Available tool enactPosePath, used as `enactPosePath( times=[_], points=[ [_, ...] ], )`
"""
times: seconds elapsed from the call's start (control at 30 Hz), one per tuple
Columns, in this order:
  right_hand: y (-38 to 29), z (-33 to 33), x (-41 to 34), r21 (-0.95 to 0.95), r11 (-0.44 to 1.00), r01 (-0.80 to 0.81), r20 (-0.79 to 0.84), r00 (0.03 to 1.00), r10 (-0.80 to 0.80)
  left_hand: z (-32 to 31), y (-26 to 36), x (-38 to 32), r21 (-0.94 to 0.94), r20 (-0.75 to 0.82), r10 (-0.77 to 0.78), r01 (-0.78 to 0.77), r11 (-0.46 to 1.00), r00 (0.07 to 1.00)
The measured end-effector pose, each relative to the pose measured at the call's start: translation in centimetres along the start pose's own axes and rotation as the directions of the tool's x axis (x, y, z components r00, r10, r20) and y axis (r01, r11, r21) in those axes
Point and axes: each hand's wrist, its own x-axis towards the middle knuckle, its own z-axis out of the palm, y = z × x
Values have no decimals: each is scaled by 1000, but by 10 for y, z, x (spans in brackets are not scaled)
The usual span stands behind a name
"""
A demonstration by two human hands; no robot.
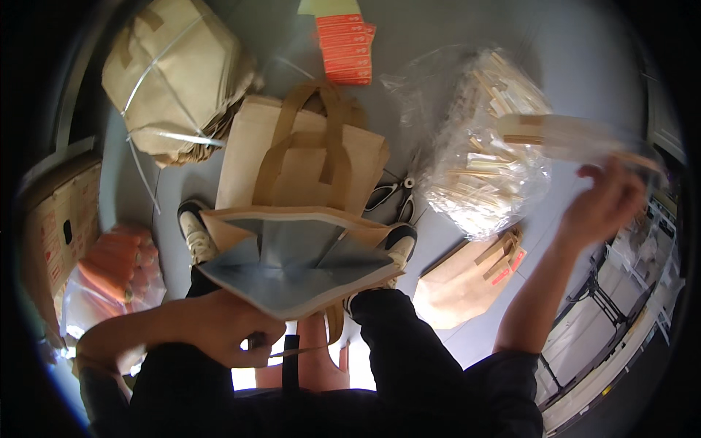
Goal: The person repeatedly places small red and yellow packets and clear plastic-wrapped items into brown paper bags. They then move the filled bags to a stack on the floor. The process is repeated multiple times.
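Note:
A brown paper bag with a silvery lining [279,274] gapes open between my knees, its mouth facing up. My left hand [241,334] is closed at its near side, with a strap-like handle [306,350] of the bag running from the fist. Off to the right, my right hand [608,202] is raised and pinches a thin packet [575,137], blurred by motion, in which wood-coloured sticks show. Left of that hand lies a clear plastic bag [482,180] full of similar wrapped wooden utensils.
Stacked flat paper bags [235,159] lie beyond the open bag. A strapped bundle of bags [175,82], red printed cards [345,52], scissors [406,189] and another paper bag [465,284] are on the floor. Orange items in plastic [118,274] and a cardboard box [65,224] stand left.

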Motion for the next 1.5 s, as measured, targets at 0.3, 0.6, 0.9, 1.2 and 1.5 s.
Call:
enactPosePath(
  times=[0.3, 0.6, 0.9, 1.2, 1.5],
  points=[
    [-121, 81, -132, 466, 846, -261, 699, 695, -171, 1, 8, -3, -41, -31, -61, 60, 997, 998],
    [-49, -1, -149, 91, 709, -699, 837, 439, 326, -16, 36, -18, -340, 37, -22, 33, 940, 999],
    [-63, 33, -243, -53, 581, -812, 881, 235, 409, -34, 73, 28, -519, -182, 93, -176, 837, 979],
    [-40, -65, -213, 272, 238, -933, 724, 361, 588, -148, 40, 94, -148, -590, 2, -111, 983, 807],
    [-57, 41, -217, -20, 324, -946, 965, 67, 253, -189, 29, 93, 108, -437, -48, 106, 988, 898]
  ],
)
